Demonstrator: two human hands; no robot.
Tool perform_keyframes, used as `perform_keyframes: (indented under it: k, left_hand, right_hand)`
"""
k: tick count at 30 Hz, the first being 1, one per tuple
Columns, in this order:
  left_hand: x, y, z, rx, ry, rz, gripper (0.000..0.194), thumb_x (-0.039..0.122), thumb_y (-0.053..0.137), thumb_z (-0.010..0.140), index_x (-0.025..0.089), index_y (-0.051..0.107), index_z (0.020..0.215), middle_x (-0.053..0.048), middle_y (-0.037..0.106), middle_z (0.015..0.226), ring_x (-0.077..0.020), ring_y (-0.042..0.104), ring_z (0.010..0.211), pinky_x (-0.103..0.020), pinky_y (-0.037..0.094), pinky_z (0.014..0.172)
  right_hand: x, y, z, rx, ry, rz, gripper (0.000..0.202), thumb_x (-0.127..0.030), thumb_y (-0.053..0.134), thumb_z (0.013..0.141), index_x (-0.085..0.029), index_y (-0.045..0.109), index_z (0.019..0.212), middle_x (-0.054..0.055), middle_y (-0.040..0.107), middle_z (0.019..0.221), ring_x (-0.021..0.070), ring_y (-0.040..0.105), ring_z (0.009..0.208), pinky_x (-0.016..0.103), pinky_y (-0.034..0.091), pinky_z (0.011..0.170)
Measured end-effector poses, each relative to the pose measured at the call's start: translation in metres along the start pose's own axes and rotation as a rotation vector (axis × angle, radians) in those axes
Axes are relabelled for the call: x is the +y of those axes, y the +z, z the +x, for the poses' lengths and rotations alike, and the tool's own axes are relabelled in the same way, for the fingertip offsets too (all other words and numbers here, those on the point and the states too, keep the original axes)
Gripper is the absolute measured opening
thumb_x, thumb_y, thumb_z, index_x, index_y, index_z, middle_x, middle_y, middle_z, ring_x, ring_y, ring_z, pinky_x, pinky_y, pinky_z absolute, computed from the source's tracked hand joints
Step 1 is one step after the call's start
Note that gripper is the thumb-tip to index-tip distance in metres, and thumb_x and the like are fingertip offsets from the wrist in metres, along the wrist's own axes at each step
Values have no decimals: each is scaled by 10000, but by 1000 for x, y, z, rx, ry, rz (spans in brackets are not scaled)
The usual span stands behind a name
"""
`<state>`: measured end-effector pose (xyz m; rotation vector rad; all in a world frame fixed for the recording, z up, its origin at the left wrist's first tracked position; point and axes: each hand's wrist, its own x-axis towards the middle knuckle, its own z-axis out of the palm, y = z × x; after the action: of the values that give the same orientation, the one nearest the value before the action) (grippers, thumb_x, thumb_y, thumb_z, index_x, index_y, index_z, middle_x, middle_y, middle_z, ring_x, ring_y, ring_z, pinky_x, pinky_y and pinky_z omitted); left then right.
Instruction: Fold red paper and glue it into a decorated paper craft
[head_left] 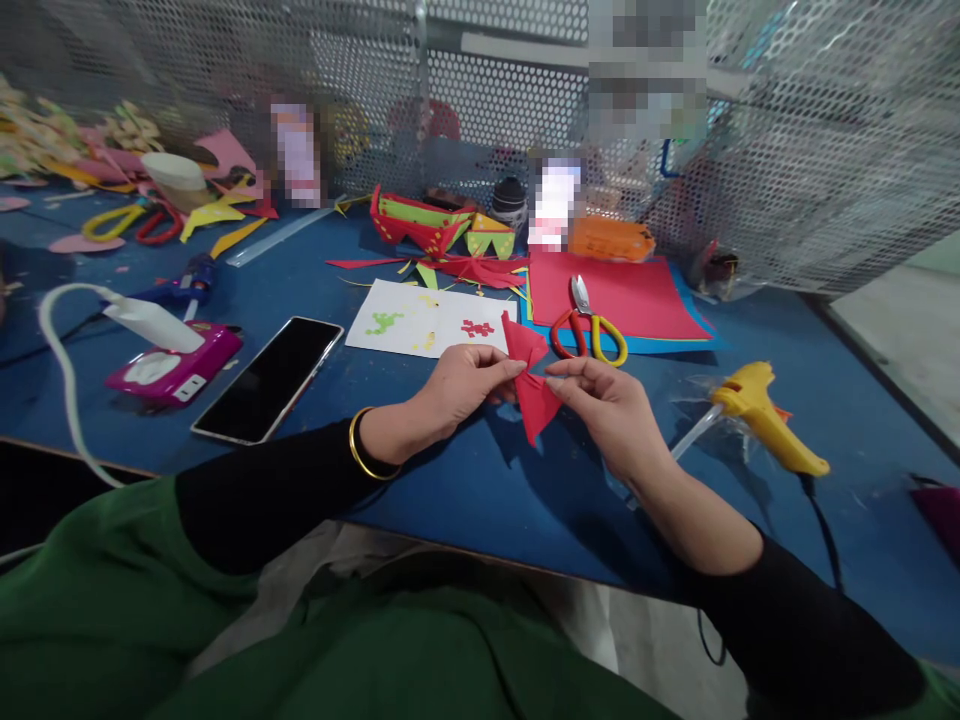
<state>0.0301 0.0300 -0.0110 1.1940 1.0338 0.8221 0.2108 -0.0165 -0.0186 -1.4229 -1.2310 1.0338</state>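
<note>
A folded red paper piece [534, 400], pinched narrow at its middle, is held above the blue table between both hands. My left hand [469, 385] is closed on its left side, thumb on top. My right hand [604, 405] pinches its right edge between thumb and fingers. Just beyond lies a white card [401, 318] with small green, yellow and red cut pieces on it. Scissors with red and yellow handles [581, 315] rest partly on red sheets [637, 295], which lie over blue ones.
A yellow glue gun [772, 420] lies at the right, its cord running off the front edge. On the left are a black phone [270, 380] and a magenta power strip [180, 365]. Red and green paper shapes [420, 222] stand behind, before a perforated metal screen [510, 90].
</note>
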Motion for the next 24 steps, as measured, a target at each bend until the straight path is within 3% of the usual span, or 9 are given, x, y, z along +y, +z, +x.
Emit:
perform_keyframes:
  k: [5,10,14,20,24]
  left_hand:
    - [0,0,-3,-97,9,59,211,224,746,805,166,648,626,19,621,545,-82,565,528,-235,429,580]
    - [2,0,-7,-209,-13,108,237,266,775,787,160,658,610,11,626,549,-79,569,529,-218,406,558]
    - [4,1,-8,-188,-28,100,325,397,727,844,166,670,622,-11,664,601,-86,579,540,-225,419,563]
    - [5,1,-7,-204,-41,139,218,242,753,807,158,672,623,0,637,554,-83,576,537,-217,391,543]
    - [8,0,-7,-158,-81,149,272,265,736,836,153,642,607,-3,634,544,-77,562,487,-218,340,480]
  right_hand:
    - [-3,1,1,24,-36,80,407,-568,777,753,-190,702,886,27,736,786,151,668,700,332,537,730]
    - [-5,1,1,12,18,142,417,-464,878,649,-180,689,888,-11,697,681,138,655,629,331,552,703]
    - [-7,1,0,35,16,145,388,-431,868,655,-175,691,888,-17,684,670,129,635,610,328,554,687]
    - [-3,0,3,43,-4,95,395,-452,845,676,-180,669,901,-26,662,644,143,642,604,339,550,677]
    - [0,-4,5,97,-100,-15,364,-472,770,777,-183,671,975,29,722,795,181,690,721,372,560,742]
